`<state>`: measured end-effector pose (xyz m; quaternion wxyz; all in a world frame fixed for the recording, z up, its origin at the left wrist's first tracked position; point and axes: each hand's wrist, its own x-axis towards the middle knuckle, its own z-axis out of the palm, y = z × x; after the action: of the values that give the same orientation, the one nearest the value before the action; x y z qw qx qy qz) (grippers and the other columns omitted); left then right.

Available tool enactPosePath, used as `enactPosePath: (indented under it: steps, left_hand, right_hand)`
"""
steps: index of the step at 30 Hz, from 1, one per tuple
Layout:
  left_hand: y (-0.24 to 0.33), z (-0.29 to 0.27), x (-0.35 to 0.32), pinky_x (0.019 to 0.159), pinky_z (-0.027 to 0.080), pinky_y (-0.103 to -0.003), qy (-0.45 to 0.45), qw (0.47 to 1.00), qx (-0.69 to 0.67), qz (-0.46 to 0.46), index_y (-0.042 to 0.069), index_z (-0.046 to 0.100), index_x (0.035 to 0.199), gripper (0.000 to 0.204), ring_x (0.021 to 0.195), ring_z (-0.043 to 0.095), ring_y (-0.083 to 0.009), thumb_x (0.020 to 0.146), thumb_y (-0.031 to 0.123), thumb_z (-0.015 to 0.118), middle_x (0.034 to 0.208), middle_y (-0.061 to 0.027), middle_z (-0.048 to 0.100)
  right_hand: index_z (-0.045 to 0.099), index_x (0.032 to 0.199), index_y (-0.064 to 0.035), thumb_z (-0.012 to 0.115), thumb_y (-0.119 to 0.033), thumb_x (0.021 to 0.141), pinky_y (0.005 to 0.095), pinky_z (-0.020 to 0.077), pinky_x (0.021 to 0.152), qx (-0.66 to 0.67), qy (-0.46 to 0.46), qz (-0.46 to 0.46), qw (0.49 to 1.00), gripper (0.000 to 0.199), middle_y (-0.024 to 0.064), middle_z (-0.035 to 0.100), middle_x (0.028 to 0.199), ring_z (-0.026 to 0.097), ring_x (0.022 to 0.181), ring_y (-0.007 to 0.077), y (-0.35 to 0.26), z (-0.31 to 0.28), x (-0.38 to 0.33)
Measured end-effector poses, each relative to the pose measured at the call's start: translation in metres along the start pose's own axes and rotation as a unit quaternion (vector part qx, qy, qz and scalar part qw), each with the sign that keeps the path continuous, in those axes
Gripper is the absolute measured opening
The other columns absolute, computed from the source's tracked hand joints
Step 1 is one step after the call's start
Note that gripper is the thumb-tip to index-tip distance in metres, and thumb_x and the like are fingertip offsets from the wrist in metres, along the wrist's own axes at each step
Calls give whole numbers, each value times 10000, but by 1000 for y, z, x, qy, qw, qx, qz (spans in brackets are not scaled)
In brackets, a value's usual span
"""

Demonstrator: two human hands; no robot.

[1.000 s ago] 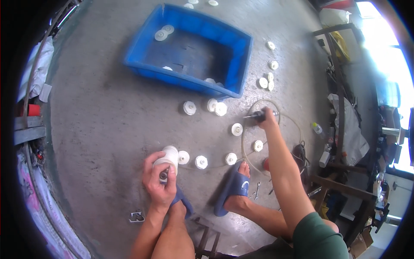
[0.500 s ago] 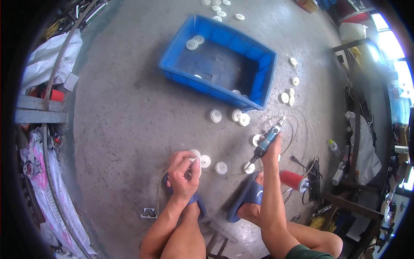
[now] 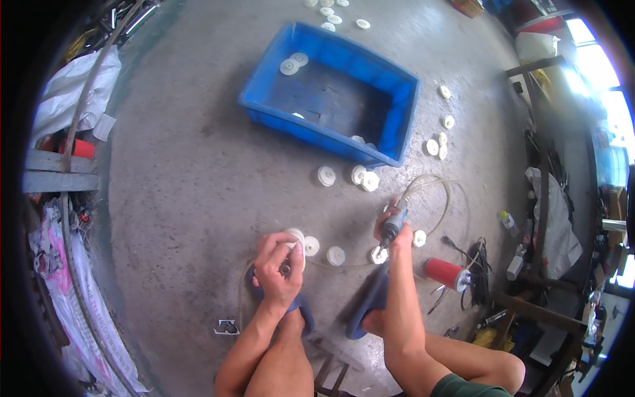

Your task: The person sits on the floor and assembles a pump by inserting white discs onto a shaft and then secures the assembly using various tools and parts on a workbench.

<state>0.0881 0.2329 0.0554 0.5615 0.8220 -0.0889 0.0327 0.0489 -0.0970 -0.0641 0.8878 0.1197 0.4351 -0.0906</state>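
My left hand [image 3: 279,268] is closed around a white plastic disc [image 3: 296,239], whose upper edge shows above my fingers. Further right, my right hand [image 3: 390,228] grips a grey-blue air grinder [image 3: 395,221] with a dark nose and a slim tip. That tip points down towards me and lies in line with a white disc [image 3: 379,255] on the floor; whether they touch, I cannot tell. Two more discs rest between my hands, a ribbed one [image 3: 311,247] and a paler one [image 3: 335,256]. Another disc [image 3: 419,238] lies right of my right wrist.
A blue plastic crate [image 3: 317,140] stands ahead with several discs inside. More discs [image 3: 370,181] are scattered around it. A clear hose [image 3: 449,202] loops beyond my right hand. To the right are a red canister [image 3: 446,274], a black cable [image 3: 481,264] and a dark metal rack [image 3: 544,165].
The air grinder has swung from pointing up and away to tip down towards me, as my right hand moved left and nearer. My left hand keeps hold of its disc.
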Motion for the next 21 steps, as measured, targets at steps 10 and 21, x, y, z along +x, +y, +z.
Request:
enactPosePath:
  steps: [10, 21]
  left_hand:
    - [0, -4, 8, 798, 516, -396, -14, 999, -13, 37, 2, 614, 764, 180, 923, 653, -296, 887, 69, 726, 1002, -106, 714]
    - [-7, 15, 16, 875, 444, -398, -29, 996, 19, 77, 50, 673, 761, 186, 948, 632, -259, 818, 140, 825, 938, -17, 707]
  right_hand:
    - [536, 1457, 19, 786, -220, 924, 294, 552, 755, 20, -266, -69, 961, 636, 100, 680, 1212, 638, 829, 133, 104, 88, -102]
    - [520, 1381, -34, 592, -27, 935, 407, 577, 771, -336, -332, -324, 820, 452, 247, 676, 1320, 672, 767, 227, 208, 123, -154]
